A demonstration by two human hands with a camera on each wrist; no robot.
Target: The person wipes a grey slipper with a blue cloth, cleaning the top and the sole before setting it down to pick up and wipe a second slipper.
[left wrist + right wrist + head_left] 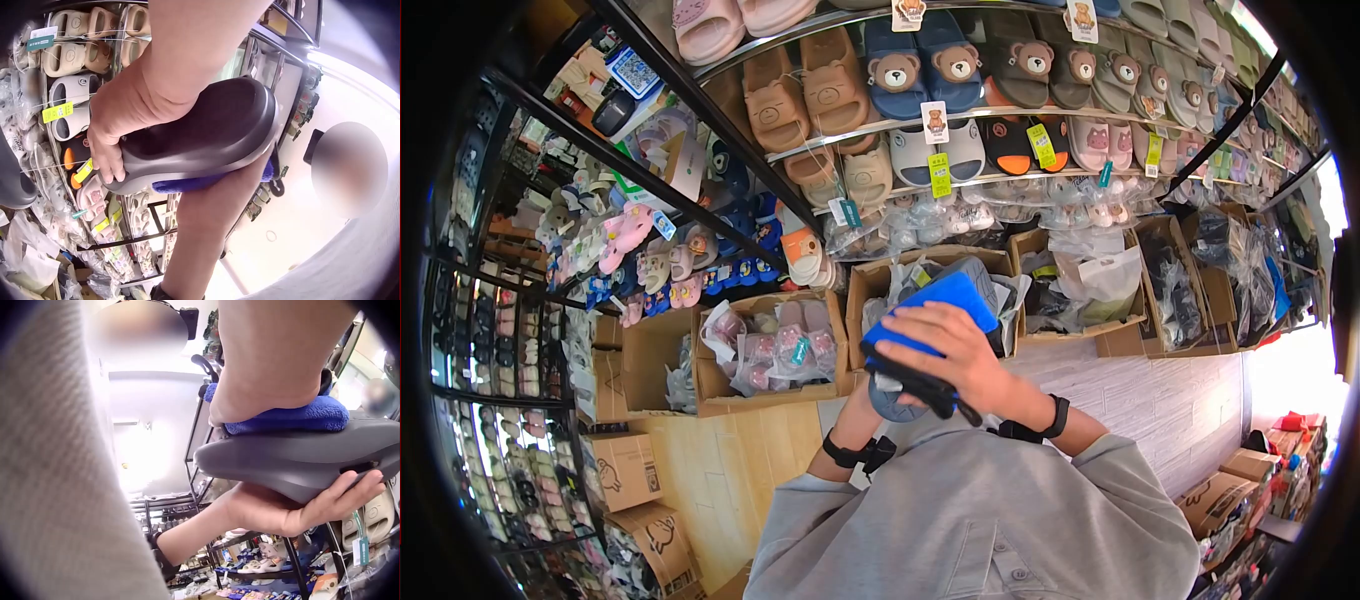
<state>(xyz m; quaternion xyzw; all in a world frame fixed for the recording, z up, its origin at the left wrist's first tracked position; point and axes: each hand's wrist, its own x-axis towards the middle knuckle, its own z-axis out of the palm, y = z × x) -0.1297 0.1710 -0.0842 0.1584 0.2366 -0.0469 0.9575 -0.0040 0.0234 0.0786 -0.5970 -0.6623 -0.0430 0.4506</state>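
Observation:
A dark grey slipper [206,131] is held up in front of the chest. My left hand [281,515] grips it from beneath, fingers bent around its side; in the head view this hand is mostly hidden. Against the slipper's other face lies a blue fluffy pad [968,298] with a black strap. The right hand [945,350] rests flat over that pad, fingers extended and slightly spread, pressing it to the slipper. The right wrist view shows the pad's blue pile [294,419] touching the slipper.
Racks of slippers [920,70] rise ahead. Below them stand open cardboard boxes [775,395] of bagged footwear. Closed cartons [628,468] sit at lower left, more boxes [1215,500] at lower right. Wooden floor [745,450] shows beside the body.

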